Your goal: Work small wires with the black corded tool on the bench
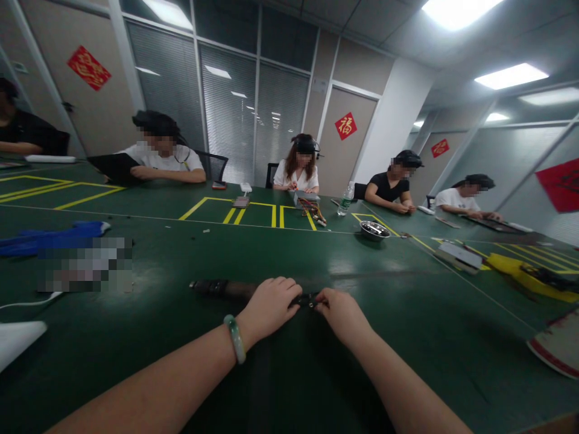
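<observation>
A long dark rod-shaped device (pixel 239 290) lies across the green table in front of me. Its left part has a black ribbed collar and a narrow tip, followed by a brownish tube. My left hand (pixel 274 301), with a green bangle at the wrist, is closed over the tube's right portion. At the device's black right end, where a small shiny round spot shows, my right hand (pixel 339 312) pinches with thumb and fingers. Both hands hide parts of the device, and I cannot tell its exact kind.
The green table (pixel 181 367) carries yellow tape lines. Blue gloves (pixel 54 238) lie at left, a metal bowl (pixel 374 231) and a water bottle (pixel 346 200) farther off, a yellow item (pixel 529 274) at right. Several people sit along the far side.
</observation>
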A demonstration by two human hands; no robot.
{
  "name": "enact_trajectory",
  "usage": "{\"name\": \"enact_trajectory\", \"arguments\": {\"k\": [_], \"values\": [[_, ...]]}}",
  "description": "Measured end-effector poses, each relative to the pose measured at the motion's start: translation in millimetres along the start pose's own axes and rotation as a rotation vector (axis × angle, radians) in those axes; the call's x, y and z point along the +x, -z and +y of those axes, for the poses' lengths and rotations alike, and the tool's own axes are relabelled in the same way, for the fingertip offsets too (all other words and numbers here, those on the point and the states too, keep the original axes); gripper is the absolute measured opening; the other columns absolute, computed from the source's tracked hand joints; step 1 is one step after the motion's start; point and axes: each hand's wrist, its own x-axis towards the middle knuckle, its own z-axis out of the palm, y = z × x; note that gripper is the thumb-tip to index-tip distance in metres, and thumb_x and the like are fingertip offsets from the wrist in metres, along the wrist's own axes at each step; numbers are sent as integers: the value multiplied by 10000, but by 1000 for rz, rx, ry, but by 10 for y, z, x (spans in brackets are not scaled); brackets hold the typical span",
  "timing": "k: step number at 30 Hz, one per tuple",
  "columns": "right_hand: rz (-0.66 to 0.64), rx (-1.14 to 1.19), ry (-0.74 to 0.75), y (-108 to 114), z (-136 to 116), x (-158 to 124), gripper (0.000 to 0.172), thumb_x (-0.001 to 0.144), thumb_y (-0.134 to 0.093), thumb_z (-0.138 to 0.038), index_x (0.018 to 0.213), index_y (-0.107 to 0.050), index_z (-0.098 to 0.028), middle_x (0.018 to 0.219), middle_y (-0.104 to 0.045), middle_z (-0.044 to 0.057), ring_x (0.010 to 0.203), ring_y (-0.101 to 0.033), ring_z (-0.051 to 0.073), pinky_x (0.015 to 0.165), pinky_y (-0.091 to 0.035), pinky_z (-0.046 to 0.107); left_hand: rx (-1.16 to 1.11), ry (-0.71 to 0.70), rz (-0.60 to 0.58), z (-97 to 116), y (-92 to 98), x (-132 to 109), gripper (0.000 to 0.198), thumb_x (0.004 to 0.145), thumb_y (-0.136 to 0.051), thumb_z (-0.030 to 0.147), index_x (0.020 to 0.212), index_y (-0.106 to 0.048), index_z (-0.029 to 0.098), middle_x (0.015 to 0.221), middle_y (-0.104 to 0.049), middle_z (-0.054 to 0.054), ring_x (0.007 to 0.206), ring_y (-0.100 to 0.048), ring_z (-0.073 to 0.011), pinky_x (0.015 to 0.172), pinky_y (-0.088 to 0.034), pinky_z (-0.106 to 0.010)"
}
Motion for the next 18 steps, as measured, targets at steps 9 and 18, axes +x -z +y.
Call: {"name": "enact_trajectory", "arguments": {"k": [9,18], "values": [[82,-19,86,-74,-19,27,129,842,-563,-257,906,-674,-246,942,-687,3,875,-623,181,792,-437,290,-36,-29,28,-13,-33,19,65,869,-543,230,921,-580,215,951,-589,-20,889,-553,-185,760,-429,-312],[81,50,106,-107,-2,30,126,830,-591,-260,900,-694,-238,946,-691,-4,878,-618,156,816,-435,259,-66,-59,53,-40,-49,15,82,863,-551,235,927,-601,223,946,-602,-6,869,-560,-174,754,-418,-303]]}}
